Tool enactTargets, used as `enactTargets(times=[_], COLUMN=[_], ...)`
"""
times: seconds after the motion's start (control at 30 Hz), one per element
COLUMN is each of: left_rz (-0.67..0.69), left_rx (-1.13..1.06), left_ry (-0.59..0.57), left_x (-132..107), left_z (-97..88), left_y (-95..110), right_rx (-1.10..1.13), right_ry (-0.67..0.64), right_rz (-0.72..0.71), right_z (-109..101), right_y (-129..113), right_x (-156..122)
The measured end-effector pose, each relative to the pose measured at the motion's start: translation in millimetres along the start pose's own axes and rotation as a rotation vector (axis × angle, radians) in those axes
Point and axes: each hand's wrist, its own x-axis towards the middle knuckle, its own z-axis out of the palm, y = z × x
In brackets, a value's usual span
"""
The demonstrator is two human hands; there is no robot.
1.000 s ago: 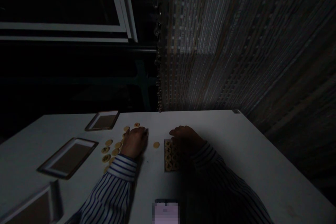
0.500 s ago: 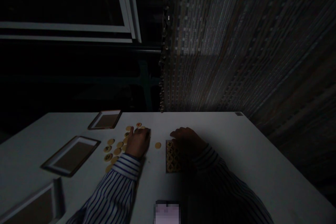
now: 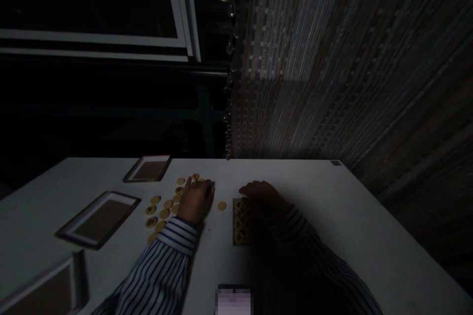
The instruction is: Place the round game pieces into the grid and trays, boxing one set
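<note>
My left hand (image 3: pixel 195 202) is closed at the right edge of a loose group of round wooden Chinese chess pieces (image 3: pixel 168 204). At its fingertips the rim of one piece (image 3: pixel 212 187) shows, though dimly. My right hand (image 3: pixel 265 199) bends over a small box (image 3: pixel 233 221) in which marked chess pieces (image 3: pixel 239 225) lie in rows. Its fingers are curled down, and shadow hides their tips and whatever they hold. Between the two hands a single plain-faced piece (image 3: pixel 221 205) rests on the table.
Three shallow trays or lids stand along the left of the white table (image 3: pixel 354 226): one at the back (image 3: pixel 126 178), one midway (image 3: pixel 96 246) and one cut off in front (image 3: pixel 82 280). A pixelated device (image 3: pixel 233 301) sits at the near edge. A string curtain (image 3: pixel 295 83) hangs behind.
My left hand has shifted very slightly to the right. My right hand stays over the box, and the pieces on the table lie as before.
</note>
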Motion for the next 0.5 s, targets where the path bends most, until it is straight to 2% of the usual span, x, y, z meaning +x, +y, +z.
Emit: enactTargets(times=[0.2,0.37,0.5], left_rz=[0.044,0.028,0.048], left_rx=[-0.103,-0.197,-0.259], left_ry=[0.093,0.117,0.124], left_x=[2.6,3.8,4.2], left_z=[-4.5,-13.7,-23.1], left_y=[1.5,7.7,13.5], right_rx=[0.011,0.014,0.022], right_ry=[0.002,-0.009,0.029], right_rz=[-0.015,-0.014,-0.017], right_z=[-2.8,-4.9,-3.9], right_y=[0.9,1.3,3.4], right_x=[-0.5,-0.8,-2.1])
